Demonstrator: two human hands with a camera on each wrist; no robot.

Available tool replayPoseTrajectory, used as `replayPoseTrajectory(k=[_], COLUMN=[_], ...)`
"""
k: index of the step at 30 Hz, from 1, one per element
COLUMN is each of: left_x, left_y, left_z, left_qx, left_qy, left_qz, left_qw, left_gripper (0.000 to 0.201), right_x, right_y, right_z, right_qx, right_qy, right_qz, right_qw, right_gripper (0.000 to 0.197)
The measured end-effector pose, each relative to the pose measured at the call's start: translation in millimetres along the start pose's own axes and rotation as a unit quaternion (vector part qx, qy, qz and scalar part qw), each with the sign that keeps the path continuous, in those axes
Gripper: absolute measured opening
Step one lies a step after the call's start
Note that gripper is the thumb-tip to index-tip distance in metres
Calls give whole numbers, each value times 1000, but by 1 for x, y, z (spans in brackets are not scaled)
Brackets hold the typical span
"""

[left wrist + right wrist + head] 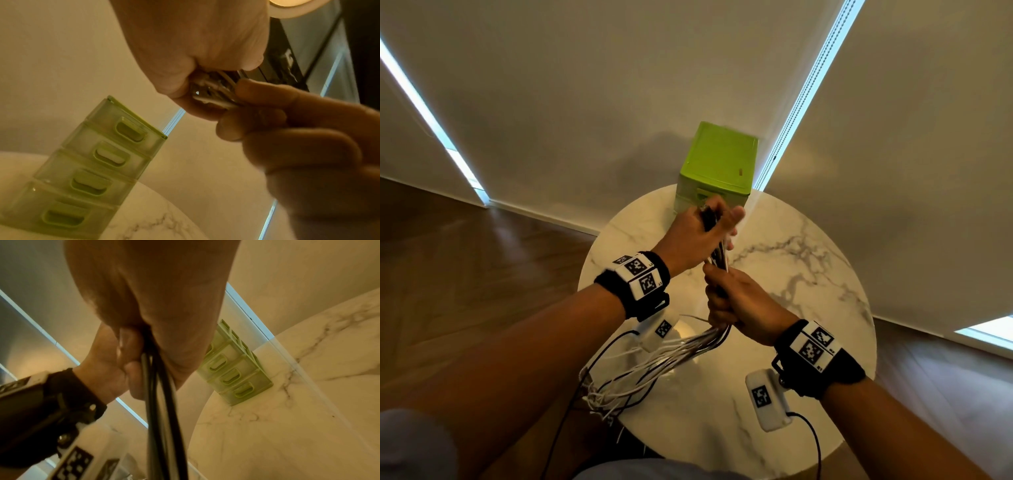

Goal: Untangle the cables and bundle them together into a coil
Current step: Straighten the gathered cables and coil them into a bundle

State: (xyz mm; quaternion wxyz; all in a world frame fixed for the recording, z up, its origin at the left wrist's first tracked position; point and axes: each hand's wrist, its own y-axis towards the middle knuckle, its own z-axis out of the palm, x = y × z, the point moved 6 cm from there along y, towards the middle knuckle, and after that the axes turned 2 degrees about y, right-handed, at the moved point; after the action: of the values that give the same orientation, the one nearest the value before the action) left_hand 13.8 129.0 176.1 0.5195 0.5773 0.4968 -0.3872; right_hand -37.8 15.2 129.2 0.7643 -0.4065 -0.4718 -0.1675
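Two hands (698, 233) (739, 301) grip cables (671, 356); green drawer box (717, 164) closed, contents hidden.

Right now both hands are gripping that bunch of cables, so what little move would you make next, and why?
Probably slide the right hand down the cables toward their loose ends. The left hand already pins the top ends together, the stretch between the hands looks gathered, but below the right hand the strands fan out and droop off the marble table edge.

White and black cables (681, 356) bunched (ends splayed), held above table.
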Motion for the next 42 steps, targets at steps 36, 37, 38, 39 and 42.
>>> replayPoseTrajectory(k=[36, 37, 38, 39, 42], left_x=[47, 55, 63, 69, 86], left_y=[-35, -47, -61, -77, -111], left_z=[26, 31, 37, 44, 60], left_qx=[37, 85, 153, 235, 396], left_qy=[-201, -165, -114, -47, 104], left_qz=[-166, -183, -192, -191, -176], left_qw=[965, 965, 963, 952, 895], left_gripper=[129, 125, 113, 95, 47], right_x=[14, 17, 20, 21, 26], right_y=[-10, -10, -10, -10, -13], right_z=[-37, -40, -43, -45, -54], right_qx=[-76, -76, -77, -77, -85], right_qy=[76, 81, 82, 75, 35], right_qz=[-66, -75, -84, -91, -107], right_qw=[992, 991, 990, 990, 990], right_gripper=[51, 51, 51, 50, 44])
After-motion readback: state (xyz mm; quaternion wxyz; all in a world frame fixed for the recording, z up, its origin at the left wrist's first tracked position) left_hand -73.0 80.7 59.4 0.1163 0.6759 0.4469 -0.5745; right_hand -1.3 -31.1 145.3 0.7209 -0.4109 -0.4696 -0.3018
